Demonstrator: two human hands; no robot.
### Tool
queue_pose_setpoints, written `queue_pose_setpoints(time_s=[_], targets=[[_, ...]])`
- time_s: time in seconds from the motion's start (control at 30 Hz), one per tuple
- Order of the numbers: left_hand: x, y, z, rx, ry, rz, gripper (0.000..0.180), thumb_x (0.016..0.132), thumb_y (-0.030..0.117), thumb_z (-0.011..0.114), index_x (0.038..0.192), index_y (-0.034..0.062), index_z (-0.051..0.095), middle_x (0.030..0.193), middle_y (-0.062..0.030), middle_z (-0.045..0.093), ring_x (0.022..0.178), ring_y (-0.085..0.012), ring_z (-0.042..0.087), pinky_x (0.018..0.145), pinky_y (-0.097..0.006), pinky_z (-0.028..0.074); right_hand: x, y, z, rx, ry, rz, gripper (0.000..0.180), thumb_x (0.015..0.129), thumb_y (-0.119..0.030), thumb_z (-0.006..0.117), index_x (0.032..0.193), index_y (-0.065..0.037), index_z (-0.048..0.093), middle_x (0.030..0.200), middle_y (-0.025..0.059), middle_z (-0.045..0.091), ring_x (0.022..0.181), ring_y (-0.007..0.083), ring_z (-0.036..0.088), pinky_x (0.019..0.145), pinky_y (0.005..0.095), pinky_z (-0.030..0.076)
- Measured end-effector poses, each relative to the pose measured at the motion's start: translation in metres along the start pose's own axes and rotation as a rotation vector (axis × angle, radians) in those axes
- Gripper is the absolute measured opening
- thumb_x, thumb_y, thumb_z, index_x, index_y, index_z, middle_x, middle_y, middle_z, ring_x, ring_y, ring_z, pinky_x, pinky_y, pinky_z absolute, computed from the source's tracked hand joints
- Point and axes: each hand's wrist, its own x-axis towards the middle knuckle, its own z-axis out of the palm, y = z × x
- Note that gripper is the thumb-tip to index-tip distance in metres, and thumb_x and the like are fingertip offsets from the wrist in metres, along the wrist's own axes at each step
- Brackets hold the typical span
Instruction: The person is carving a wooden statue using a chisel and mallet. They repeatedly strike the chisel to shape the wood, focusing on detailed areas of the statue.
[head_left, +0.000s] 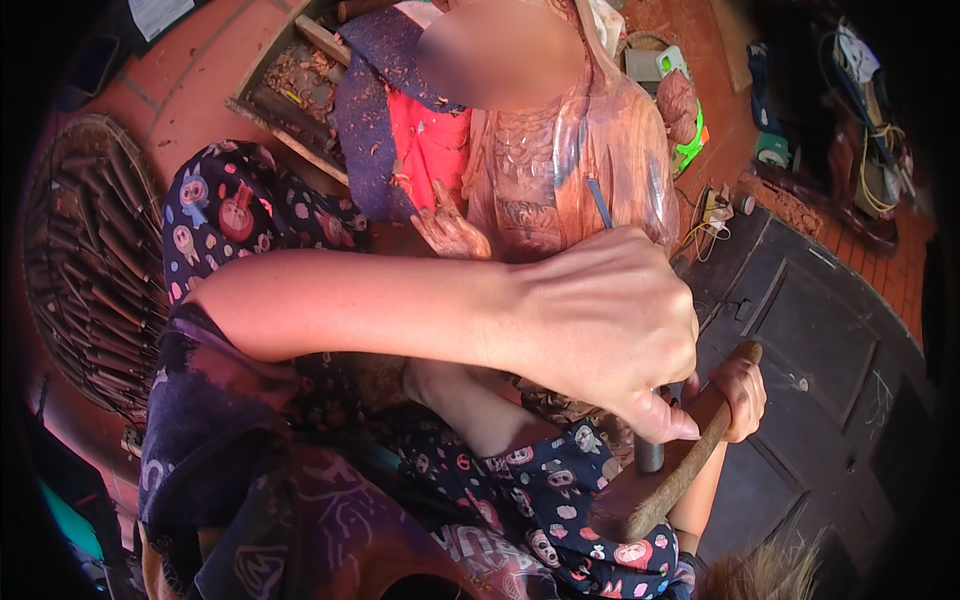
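Note:
A carved reddish-brown wooden statue [640, 150] stands in front of me, its upper part blurred. My left forearm crosses the view from the left, and my left hand [610, 310] is closed around a chisel [599, 204]. The chisel's thin blade points at the statue's front, and the dark butt of its handle shows below my fist. To the right, my right hand [740, 395] grips a wooden mallet [650, 500] by its narrow end. The mallet's thick end slants down toward me, beside the chisel butt. Whether the two touch, I cannot tell.
A round basket [75, 150] of several dark-handled carving tools stands at the left. Behind it lies a wooden tray [285, 135] with shavings. Dark and red cloth [430, 140] lies against the statue. A dark panelled board [810, 330] spreads at the right, near a cable [712, 215].

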Motion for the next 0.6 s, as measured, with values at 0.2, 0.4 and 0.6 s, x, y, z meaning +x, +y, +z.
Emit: queue_pose_setpoints(time_s=[0.2,0.4,0.6], targets=[[-0.001,-0.003,-0.002,0.002,0.005,0.035,0.049,0.073,0.048,0.072,0.058,0.0016,0.069,0.047,-0.0162,0.053,0.044,-0.0353,0.057,0.042,-0.043,0.041,0.004,0.001,0.000,-0.043,0.018,-0.037,0.038,0.079,-0.018,0.086,0.075,-0.002,0.052,0.060,0.0108,0.056,0.053,0.0266,0.058,0.053,0.0374,0.051],[-0.005,-0.005,-0.008,0.083,-0.072,0.056,0.047,0.074,0.045,0.076,0.055,0.0057,0.058,0.054,-0.0059,0.052,0.053,-0.0273,0.060,0.046,-0.041,0.043,0.005,0.004,0.006,0.038,0.052,-0.061,0.034,0.078,-0.013,0.084,0.076,-0.001,0.052,0.061,0.0115,0.057,0.055,0.0271,0.059,0.055,0.0386,0.053],[-0.003,-0.006,-0.009,0.062,-0.115,0.066,0.047,0.074,0.044,0.076,0.054,0.0056,0.057,0.055,-0.0062,0.052,0.054,-0.0284,0.060,0.047,-0.041,0.044,0.001,0.003,0.000,0.045,0.050,-0.074,0.033,0.077,-0.011,0.084,0.077,-0.001,0.053,0.063,0.0111,0.057,0.057,0.0276,0.060,0.057,0.0397,0.052]])
